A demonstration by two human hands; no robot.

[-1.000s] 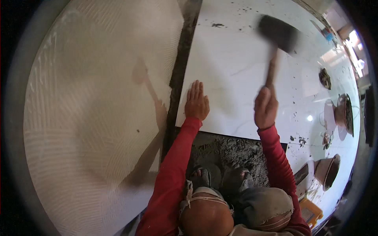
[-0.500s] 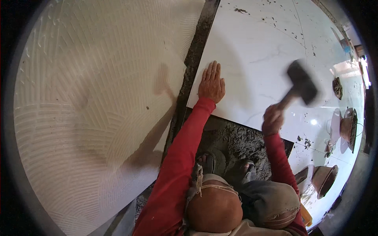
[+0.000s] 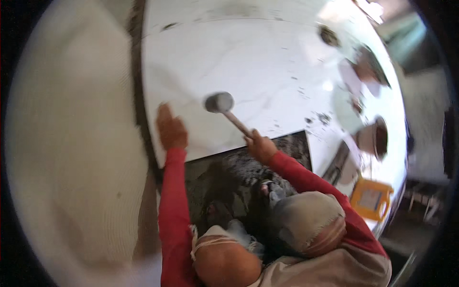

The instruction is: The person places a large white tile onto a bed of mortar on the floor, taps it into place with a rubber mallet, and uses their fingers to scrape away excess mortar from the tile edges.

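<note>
My left hand [image 3: 172, 128] lies flat, fingers stretched, on a large white marbled tile [image 3: 215, 57], near its left edge and near corner. My right hand [image 3: 262, 147] is wrapped round the wooden handle of a rubber mallet [image 3: 220, 102]. The mallet's grey-black head is over the same tile, a little right of my left hand. Whether it touches the surface I cannot tell. Close to my feet, dark wet mortar [image 3: 215, 174] borders the tile. To the left stands or lies a big pale panel [image 3: 76, 138] covered in combed adhesive ridges.
A dark mortar strip [image 3: 137, 86] runs between tile and panel. At the right are two brownish pails [image 3: 368, 139], one farther off, a yellow jug [image 3: 372, 198] and a crumpled dark lump [image 3: 329, 36]. Mortar crumbs [image 3: 324, 118] dot the tiles.
The view has swung to the right. My right hand has brought the mallet leftward, closer to my left hand. My left hand stays near the tile's near left corner.
</note>
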